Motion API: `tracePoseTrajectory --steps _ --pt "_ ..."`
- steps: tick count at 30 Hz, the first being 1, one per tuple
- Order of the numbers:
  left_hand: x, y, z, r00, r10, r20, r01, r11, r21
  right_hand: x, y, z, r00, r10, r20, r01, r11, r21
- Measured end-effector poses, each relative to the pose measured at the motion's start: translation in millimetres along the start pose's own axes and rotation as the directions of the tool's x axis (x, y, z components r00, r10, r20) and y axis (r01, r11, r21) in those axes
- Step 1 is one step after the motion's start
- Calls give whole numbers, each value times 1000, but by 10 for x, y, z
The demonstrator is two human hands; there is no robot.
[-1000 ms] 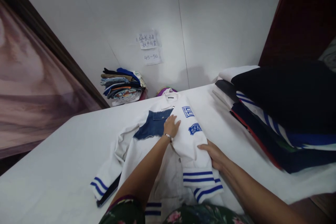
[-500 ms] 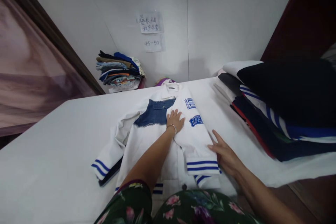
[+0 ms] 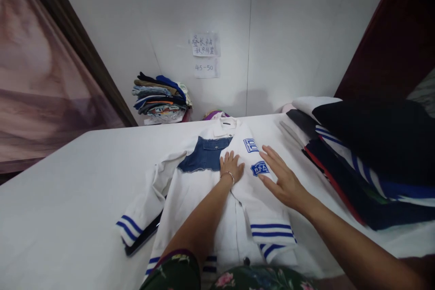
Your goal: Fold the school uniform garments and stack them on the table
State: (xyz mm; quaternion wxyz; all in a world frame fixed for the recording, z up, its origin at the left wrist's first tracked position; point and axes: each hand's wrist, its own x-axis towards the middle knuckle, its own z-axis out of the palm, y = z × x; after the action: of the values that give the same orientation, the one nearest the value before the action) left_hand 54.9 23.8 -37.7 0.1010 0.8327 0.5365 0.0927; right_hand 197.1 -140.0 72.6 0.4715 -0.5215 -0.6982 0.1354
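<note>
A white jacket (image 3: 200,199) with a denim chest panel and blue-striped cuffs lies front up on the table. Its right-side sleeve (image 3: 268,208), carrying two blue patches, is laid over the front; the other sleeve (image 3: 159,181) sticks out to the left. My left hand (image 3: 232,166) presses flat on the jacket's middle, beside the denim panel, fingers spread. By the patches, my right hand (image 3: 285,186) is open at the sleeve's outer edge, thumb and fingers apart; whether it touches the cloth I cannot tell. Something dark (image 3: 142,238) shows under the left cuff.
The white table (image 3: 68,199) runs up to a pale wall with handwritten paper signs (image 3: 206,45). Folded clothes (image 3: 161,97) are stacked at the back left. A large pile of garments (image 3: 367,145) takes up the right side. Pink cloth (image 3: 57,81) hangs at left.
My right hand has moved from near the cuff up along the sleeve to the patches. My left hand stays on the jacket's middle. The whole view has shifted slightly.
</note>
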Motion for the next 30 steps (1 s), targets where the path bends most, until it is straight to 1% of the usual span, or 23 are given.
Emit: tracePoseTrajectory --steps 2,3,8,11,13,15,17,18,20,22,25,27,29,30 --pt "-10 -1 -1 1000 -26 -17 26 1000 -2 281 185 152 998 -56 -13 56 997 -62" --pt "-15 -1 -6 999 -39 -22 39 999 -3 412 303 242 998 -61 -18 59 994 -91" --pt "-28 -2 -40 998 -54 9 55 998 -15 926 855 694 1000 26 -10 -28 978 -206" --pt "-27 -7 -33 998 -63 18 63 998 -20 1102 1085 883 994 96 58 -68 925 -374" --pt "-24 -10 -14 998 -68 8 69 997 -21 1154 1239 973 969 198 148 -92 846 -525" --pt "-21 -11 7 998 -69 0 69 997 -22 1156 1400 1044 913 339 227 -121 756 -643" --pt "-18 -10 20 998 -66 -3 66 997 -25 1131 1541 1101 859 438 264 -141 699 -701" --pt "-16 -9 22 998 -65 -1 65 998 -26 1117 1595 1123 847 457 270 -144 688 -711" --pt "-12 -6 18 998 -68 4 69 997 -26 1103 1657 1150 848 459 266 -149 687 -711" --pt "-9 -4 10 997 -71 16 72 997 -24 1114 1666 1149 853 451 263 -158 703 -693" --pt "-11 -4 0 997 -75 25 76 997 -24 1136 1609 1083 847 455 274 -180 731 -659" --pt "-22 -6 1 997 -77 18 77 996 -33 1089 1532 1001 841 465 276 -197 739 -645" --pt "-38 -9 10 997 -75 12 76 996 -46 941 1430 908 861 434 263 -178 743 -645" --pt "-46 -11 16 997 -72 9 72 996 -53 824 1378 867 882 397 256 -146 745 -651"
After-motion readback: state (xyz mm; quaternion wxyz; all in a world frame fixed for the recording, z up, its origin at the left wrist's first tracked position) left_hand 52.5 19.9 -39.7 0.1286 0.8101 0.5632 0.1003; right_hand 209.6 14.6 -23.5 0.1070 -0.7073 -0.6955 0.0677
